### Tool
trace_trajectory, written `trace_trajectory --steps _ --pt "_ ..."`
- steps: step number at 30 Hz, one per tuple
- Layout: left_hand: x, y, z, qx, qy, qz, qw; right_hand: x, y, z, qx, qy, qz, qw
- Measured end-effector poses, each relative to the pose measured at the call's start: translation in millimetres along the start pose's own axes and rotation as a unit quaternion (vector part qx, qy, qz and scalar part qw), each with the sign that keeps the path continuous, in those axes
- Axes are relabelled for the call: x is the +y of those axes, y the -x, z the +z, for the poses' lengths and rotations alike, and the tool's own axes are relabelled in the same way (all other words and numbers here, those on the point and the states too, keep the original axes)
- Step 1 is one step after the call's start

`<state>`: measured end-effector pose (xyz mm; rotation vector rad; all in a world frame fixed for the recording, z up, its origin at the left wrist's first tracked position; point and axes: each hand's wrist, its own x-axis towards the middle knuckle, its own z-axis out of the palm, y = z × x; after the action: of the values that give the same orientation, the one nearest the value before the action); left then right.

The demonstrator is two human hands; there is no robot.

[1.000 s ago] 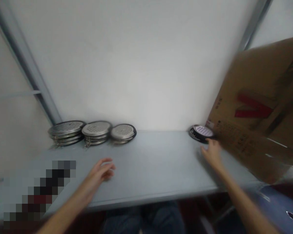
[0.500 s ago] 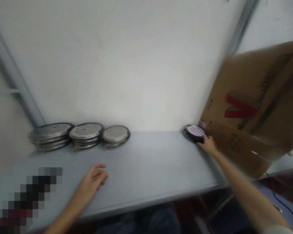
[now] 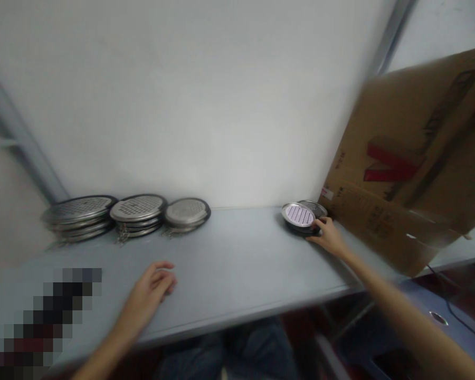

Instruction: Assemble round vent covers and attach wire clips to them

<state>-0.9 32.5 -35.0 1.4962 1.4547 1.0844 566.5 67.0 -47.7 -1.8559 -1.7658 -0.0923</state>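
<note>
My right hand (image 3: 325,237) pinches the near right edge of a round metal disc (image 3: 298,215) with a black underside and rows of purple-looking slots on its face. The disc is tilted slightly toward me. Just behind it, against the cardboard box, another round disc (image 3: 314,207) lies partly hidden. My left hand (image 3: 156,285) rests over the table, fingers loosely curled and apart, holding nothing. Farther back from it stand a left stack (image 3: 81,216), a middle stack (image 3: 138,211) and a right stack (image 3: 187,214) of round perforated metal discs with dark rims.
A grey table (image 3: 237,269) runs along a white wall (image 3: 237,105). At the right end a large cardboard box (image 3: 391,174) leans at an angle. A pixelated dark patch (image 3: 55,311) covers the lower left. Below the right side is a blue stool (image 3: 415,327) with a cable.
My right hand has drawn the slotted disc left, off the disc behind it, which now shows more. My left hand has hardly moved.
</note>
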Motion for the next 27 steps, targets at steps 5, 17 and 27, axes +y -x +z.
trace_trajectory --steps 5,17,27 --pt "-5.2 3.8 8.0 -0.017 -0.021 0.052 0.998 -67.4 38.2 1.7 -0.038 -0.062 -0.074 0.995" --pt "23.1 12.6 64.1 -0.082 0.077 0.014 0.994 -219.4 94.2 9.4 -0.204 -0.303 -0.182 0.913" --pt "12.5 -7.5 24.7 -0.027 0.051 -0.032 0.998 -190.6 81.6 8.9 -0.186 -0.27 -0.163 0.931"
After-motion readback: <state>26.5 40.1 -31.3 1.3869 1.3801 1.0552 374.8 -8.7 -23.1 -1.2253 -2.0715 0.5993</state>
